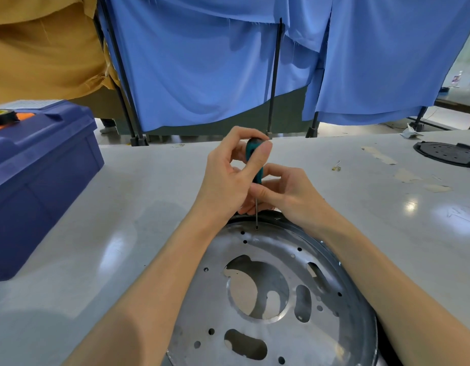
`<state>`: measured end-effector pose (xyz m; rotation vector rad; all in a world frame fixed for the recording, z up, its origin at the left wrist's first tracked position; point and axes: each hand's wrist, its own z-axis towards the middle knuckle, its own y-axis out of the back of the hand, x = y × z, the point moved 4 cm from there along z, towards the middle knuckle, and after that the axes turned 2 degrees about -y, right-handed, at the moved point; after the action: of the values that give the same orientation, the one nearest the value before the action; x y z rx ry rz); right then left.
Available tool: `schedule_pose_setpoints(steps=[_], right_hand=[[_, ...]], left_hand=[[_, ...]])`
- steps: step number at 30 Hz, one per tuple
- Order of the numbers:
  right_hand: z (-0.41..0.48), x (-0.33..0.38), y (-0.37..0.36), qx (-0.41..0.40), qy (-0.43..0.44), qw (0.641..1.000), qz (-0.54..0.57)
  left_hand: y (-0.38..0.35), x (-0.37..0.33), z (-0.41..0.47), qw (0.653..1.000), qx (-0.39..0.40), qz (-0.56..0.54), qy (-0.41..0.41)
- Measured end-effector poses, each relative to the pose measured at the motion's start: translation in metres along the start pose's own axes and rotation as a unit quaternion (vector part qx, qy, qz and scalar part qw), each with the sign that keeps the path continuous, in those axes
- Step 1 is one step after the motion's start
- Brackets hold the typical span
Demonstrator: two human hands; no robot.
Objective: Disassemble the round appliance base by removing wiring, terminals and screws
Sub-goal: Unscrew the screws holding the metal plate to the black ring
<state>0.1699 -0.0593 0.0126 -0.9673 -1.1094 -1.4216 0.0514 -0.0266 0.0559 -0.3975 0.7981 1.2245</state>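
Observation:
The round appliance base (278, 307) is a shiny metal disc with several holes and cut-outs, lying flat on the table in front of me. A green-handled screwdriver (255, 165) stands upright over its far rim, its thin shaft ending at a small screw (256, 228). My left hand (228, 175) grips the top of the handle with thumb and curled fingers. My right hand (286, 194) pinches the lower handle and shaft from the right. The base's far edge is hidden behind both hands.
A blue plastic toolbox (41, 180) with a black tape roll (3, 117) on its lid sits at the left. A black round cover (447, 154) lies at the far right. Small bits (336, 167) and tape scraps (379, 155) dot the white table (123, 220). Blue curtains hang behind.

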Motion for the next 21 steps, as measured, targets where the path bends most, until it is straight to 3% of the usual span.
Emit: schedule_pose_setpoints(steps=[6, 11, 16, 21], right_hand=[[-0.0002, -0.0033, 0.0039, -0.005, -0.006, 1.0, 0.009], [-0.0005, -0.0032, 0.003, -0.008, -0.002, 1.0, 0.004], [0.0011, -0.0021, 0.005, -0.007, 0.001, 1.0, 0.009], [-0.0012, -0.0028, 0.0042, -0.011, -0.002, 1.0, 0.009]], left_hand=[[-0.0003, 0.0039, -0.0029, 0.994, 0.024, -0.101, 0.047], [0.0042, 0.0033, -0.0024, 0.998, -0.023, -0.041, 0.033], [-0.001, -0.0001, -0.0024, 0.999, 0.019, 0.031, -0.003], [0.0034, 0.0009, -0.0019, 0.999, -0.005, -0.037, 0.028]])
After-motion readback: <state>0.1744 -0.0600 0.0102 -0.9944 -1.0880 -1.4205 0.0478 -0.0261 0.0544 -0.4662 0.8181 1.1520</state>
